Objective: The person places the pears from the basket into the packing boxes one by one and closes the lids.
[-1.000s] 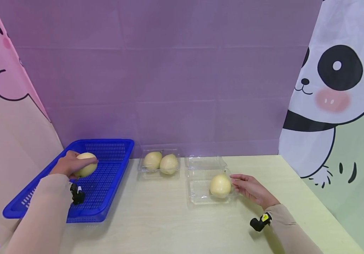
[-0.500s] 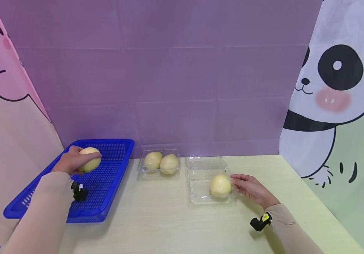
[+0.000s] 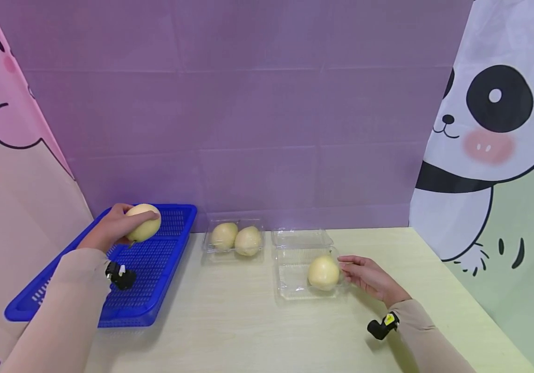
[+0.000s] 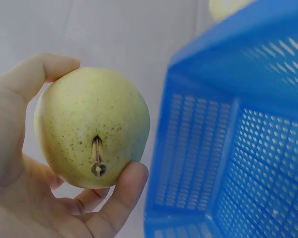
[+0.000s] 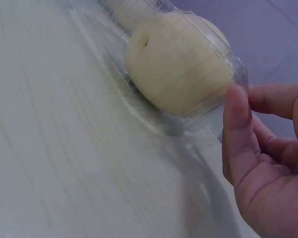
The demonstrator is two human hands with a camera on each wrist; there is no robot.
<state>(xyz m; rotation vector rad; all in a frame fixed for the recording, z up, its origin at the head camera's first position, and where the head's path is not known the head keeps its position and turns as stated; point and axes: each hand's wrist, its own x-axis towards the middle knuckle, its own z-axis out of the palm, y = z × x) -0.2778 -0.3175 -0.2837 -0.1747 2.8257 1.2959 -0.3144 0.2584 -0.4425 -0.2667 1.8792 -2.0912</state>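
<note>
My left hand (image 3: 115, 226) grips a pale yellow pear (image 3: 144, 223) above the far part of a blue plastic basket (image 3: 147, 311). The left wrist view shows thumb and fingers curled round that pear (image 4: 92, 119), its stem toward the camera. On the right, my right hand (image 3: 371, 277) pinches the right rim of an open clear plastic box (image 3: 290, 282) between thumb and finger. One pear (image 3: 323, 273) sits in the right half of this box. In the right wrist view the box wall (image 5: 208, 106) stands between the fingertips and the pear (image 5: 176, 64).
A second clear box (image 3: 208, 254) with two pears (image 3: 248, 241) stands at the back, between basket and open box. Behind the pale wooden table (image 3: 229, 321) rises a purple backdrop (image 3: 257, 114). Printed cloth walls (image 3: 481, 207) flank both sides.
My left hand has lifted the pear up and moved it away and to the right over the basket. The right hand and open box have stayed in place.
</note>
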